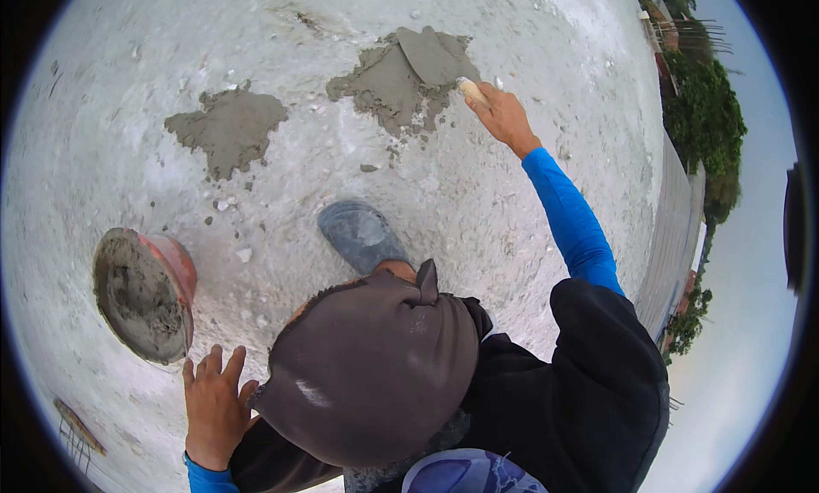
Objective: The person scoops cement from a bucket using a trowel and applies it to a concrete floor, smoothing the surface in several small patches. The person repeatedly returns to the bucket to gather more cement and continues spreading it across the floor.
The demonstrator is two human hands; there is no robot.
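My right hand (505, 118) is stretched far forward, its fingers wrapped round the pale wooden handle of a trowel (433, 56). The grey blade lies flat against the far patch of wet mortar (375, 85), covering its upper right part. A second, smaller mortar patch (229, 128) sits to the left, with nothing touching it. At the lower left my left hand (215, 401) is open, fingers spread, close to the rim of a reddish bucket (177, 267). Grey mortar coats the bucket's inside. Whether my fingertips touch the bucket, I cannot tell.
My bent knee (375, 374) in dark trousers and a grey shoe (363, 234) take up the middle. Small crumbs and stones are scattered over the rough pale concrete surface (299, 203). A piece of wood (78, 425) lies far left. Trees (708, 122) and roofing stand beyond the right edge.
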